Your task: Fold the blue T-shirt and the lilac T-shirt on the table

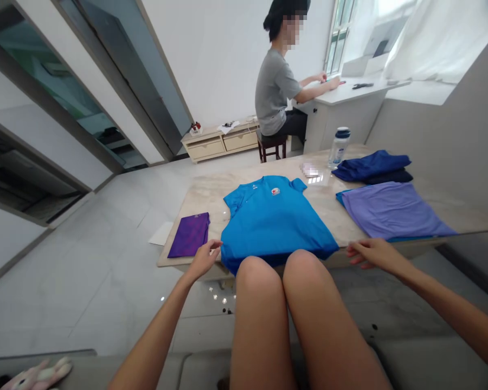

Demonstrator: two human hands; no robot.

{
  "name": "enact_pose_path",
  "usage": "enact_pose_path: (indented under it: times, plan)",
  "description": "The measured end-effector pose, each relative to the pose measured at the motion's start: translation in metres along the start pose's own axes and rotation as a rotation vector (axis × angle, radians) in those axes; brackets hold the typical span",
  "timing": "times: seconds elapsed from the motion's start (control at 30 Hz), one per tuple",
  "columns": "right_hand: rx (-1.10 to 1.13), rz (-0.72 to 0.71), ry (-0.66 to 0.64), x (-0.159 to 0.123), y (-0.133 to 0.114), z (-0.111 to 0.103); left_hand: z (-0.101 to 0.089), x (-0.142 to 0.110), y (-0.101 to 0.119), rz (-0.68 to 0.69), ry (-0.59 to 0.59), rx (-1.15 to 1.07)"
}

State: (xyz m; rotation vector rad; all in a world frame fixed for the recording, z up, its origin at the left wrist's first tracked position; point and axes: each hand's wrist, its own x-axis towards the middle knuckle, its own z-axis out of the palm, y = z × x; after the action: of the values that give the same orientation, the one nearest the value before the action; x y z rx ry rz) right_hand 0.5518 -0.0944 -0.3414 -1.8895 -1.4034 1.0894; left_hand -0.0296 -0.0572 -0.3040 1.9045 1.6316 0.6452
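A bright blue T-shirt (273, 216) lies flat on the marble-patterned table (329, 222), with a small round badge on its chest. My left hand (205, 259) is at the shirt's lower left corner, fingers apart, with the fingertips at or just above the cloth. My right hand (374, 253) rests near the table's front edge, holding nothing, just below a folded lavender shirt (392, 210). To the left lies a folded purple cloth (189, 234). Folded navy garments (372, 167) sit at the far right.
My knees (276, 276) press up near the table's front edge. A water bottle (339, 147) and a small pink packet (310, 170) stand at the back. A white sheet (161, 233) lies by the left edge. Beyond, a person (273, 92) sits at a white desk (341, 108).
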Motion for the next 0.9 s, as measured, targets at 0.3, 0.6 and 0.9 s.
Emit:
enact_pose_path:
  times: [0.3,0.6,0.9]
  plan:
    - [-0.562,-0.650,0.197,0.092,-0.062,0.107,0.096,0.074,0.011,0.116,0.052,0.385]
    - [-0.725,-0.617,0.248,0.111,-0.047,0.138,0.123,0.105,0.006,0.163,0.149,0.538]
    - [-0.722,-0.614,0.209,0.106,-0.045,0.144,0.122,0.101,0.013,0.098,0.075,0.441]
